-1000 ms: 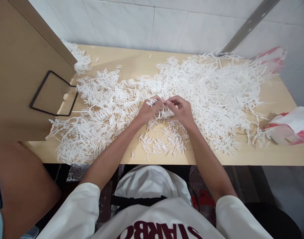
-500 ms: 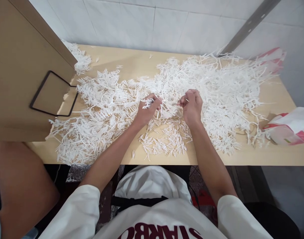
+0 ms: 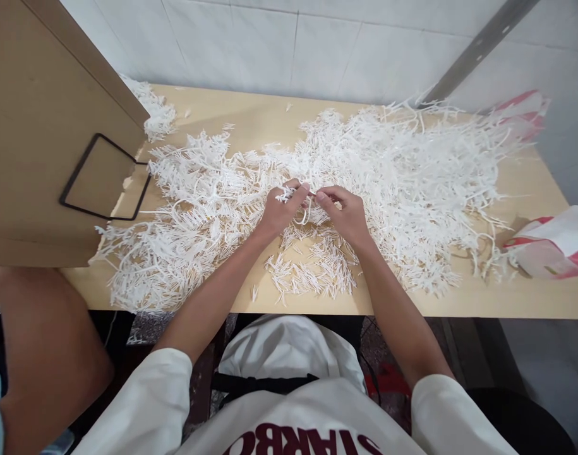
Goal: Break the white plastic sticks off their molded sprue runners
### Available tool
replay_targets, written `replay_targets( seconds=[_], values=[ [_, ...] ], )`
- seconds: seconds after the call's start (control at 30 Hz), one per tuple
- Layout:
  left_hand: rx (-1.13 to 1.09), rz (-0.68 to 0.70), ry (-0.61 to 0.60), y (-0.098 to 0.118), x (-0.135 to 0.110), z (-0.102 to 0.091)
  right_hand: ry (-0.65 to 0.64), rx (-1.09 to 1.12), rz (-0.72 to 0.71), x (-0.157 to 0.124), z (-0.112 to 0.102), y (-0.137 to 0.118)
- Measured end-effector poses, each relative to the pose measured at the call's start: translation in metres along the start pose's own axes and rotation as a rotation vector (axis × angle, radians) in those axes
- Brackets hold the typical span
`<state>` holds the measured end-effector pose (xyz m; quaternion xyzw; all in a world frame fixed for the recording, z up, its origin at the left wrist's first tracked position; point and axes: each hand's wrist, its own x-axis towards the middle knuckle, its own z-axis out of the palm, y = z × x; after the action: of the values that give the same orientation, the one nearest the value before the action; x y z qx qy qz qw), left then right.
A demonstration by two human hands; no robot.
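Observation:
My left hand [image 3: 282,212] is closed around a white branched plastic strip [image 3: 287,194] at the middle of the wooden table [image 3: 251,117]. My right hand [image 3: 344,212] meets it fingertip to fingertip, pinching the same strip. Below the hands lies a small heap of short loose white sticks [image 3: 312,272]. A wide tangle of white branched strips [image 3: 402,170] spreads over the table behind and to both sides of my hands.
A brown cardboard panel with a black wire frame [image 3: 103,180] stands at the left. A white and red plastic bag [image 3: 551,246] lies at the right edge, another [image 3: 523,107] at the far right corner. Another person's bare limb [image 3: 42,354] is at lower left. A white bag [image 3: 289,347] sits under the table.
Half a second ago my right hand had pulled away to the right and up; it has come back to meet my left hand on the strip.

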<state>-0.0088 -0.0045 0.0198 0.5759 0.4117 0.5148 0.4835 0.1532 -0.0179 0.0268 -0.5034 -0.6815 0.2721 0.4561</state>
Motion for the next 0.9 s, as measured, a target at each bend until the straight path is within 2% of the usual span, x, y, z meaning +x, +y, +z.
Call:
replay_targets(
  seconds=[0.17,0.3,0.4,0.53,0.63,0.77,0.83,0.9],
  values=[
    [0.134,0.114,-0.049,-0.001,-0.006,0.008,0.023,0.243,0.093,-0.001,0.01,0.004],
    [0.092,0.123,-0.09,0.006,-0.013,0.011,0.238,0.427,0.221,0.01,0.008,0.018],
    [-0.024,0.071,-0.048,0.013,-0.015,0.009,0.296,0.527,0.251,0.02,-0.004,0.034],
    [-0.115,-0.006,-0.017,0.014,-0.01,0.007,0.275,0.32,0.164,0.019,-0.011,0.036],
    [-0.116,-0.065,-0.056,0.009,-0.005,0.006,0.249,0.1,0.084,0.012,-0.007,0.025],
    [-0.12,-0.116,-0.035,0.005,-0.002,0.005,0.313,-0.1,-0.053,0.004,-0.003,0.007],
    [-0.11,-0.125,-0.013,0.005,-0.003,0.005,0.257,-0.113,-0.126,0.001,-0.002,0.001],
    [-0.093,-0.123,-0.009,0.006,-0.003,0.005,0.123,-0.13,-0.22,-0.002,-0.001,-0.002]
  ],
)
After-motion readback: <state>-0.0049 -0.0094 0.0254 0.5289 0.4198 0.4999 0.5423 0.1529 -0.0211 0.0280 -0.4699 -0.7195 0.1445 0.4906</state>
